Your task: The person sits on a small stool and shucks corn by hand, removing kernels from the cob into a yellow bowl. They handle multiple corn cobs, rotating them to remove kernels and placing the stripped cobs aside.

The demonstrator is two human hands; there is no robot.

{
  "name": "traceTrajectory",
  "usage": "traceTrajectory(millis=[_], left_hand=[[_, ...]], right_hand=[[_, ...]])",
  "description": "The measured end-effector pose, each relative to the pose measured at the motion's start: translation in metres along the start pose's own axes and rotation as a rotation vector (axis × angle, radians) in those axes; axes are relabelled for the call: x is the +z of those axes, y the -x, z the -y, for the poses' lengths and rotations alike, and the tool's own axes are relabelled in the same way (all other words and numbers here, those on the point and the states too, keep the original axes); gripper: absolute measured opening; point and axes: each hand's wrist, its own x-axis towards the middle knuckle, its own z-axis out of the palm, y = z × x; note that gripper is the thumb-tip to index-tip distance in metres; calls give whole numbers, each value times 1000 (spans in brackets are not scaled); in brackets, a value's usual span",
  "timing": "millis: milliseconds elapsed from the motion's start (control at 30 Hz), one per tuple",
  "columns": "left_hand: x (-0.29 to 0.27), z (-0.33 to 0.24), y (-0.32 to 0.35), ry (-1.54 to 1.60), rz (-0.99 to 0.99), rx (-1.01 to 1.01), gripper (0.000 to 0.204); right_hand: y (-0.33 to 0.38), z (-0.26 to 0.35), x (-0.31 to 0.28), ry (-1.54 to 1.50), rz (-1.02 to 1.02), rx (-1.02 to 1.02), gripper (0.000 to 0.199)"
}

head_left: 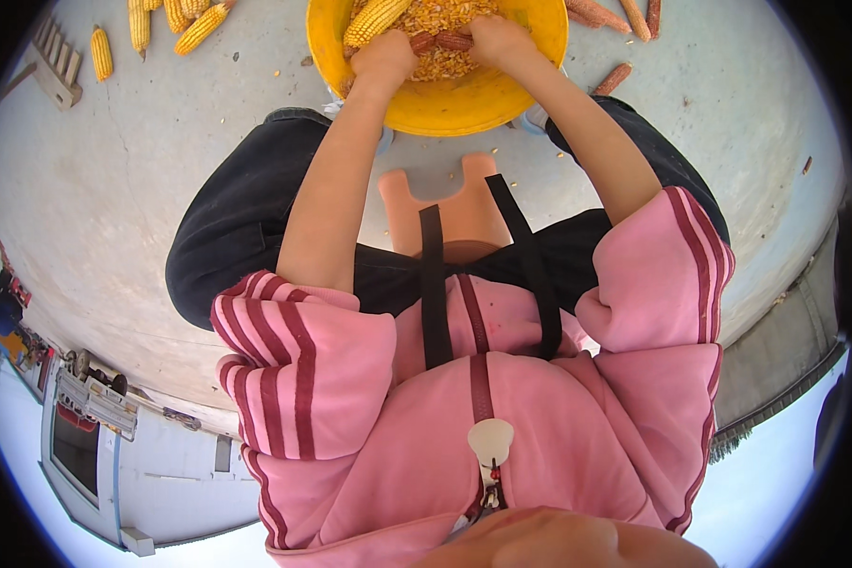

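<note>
Over a yellow basin (464, 118), my left hand (385, 59) and my right hand (497, 40) are both closed on a bare red-brown corncob (452, 40). A slight break in its outline shows midway; I cannot tell whether it is one cob or two pieces. Loose yellow corn kernels (442, 66) lie in the basin below my hands. A yellow ear of corn (377, 21) rests in the basin just beyond my left hand. My fingers are partly hidden by the backs of my hands.
More yellow ears of corn (201, 28) lie on the concrete floor at the far left, near a slatted wooden piece (57, 64). Several stripped cobs (613, 79) lie to the right. An orange-pink stool (454, 213) stands between my legs. Scattered kernels dot the floor.
</note>
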Motion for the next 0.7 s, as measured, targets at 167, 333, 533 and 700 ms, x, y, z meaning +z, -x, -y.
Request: traceTrajectory(millis=[167,333,533,700], left_hand=[[7,9,-10,22,7,13,30],[-6,5,1,-18,-1,37,31],[-32,0,11,28,-3,72,34],[-43,9,13,120,-1,67,37]], right_hand=[[6,4,-12,15,14,-15,34],[5,0,-9,-51,-65,-17,29],[-5,-13,-8,-69,-94,8,34],[12,-8,-42,-38,-85,-2,32]])
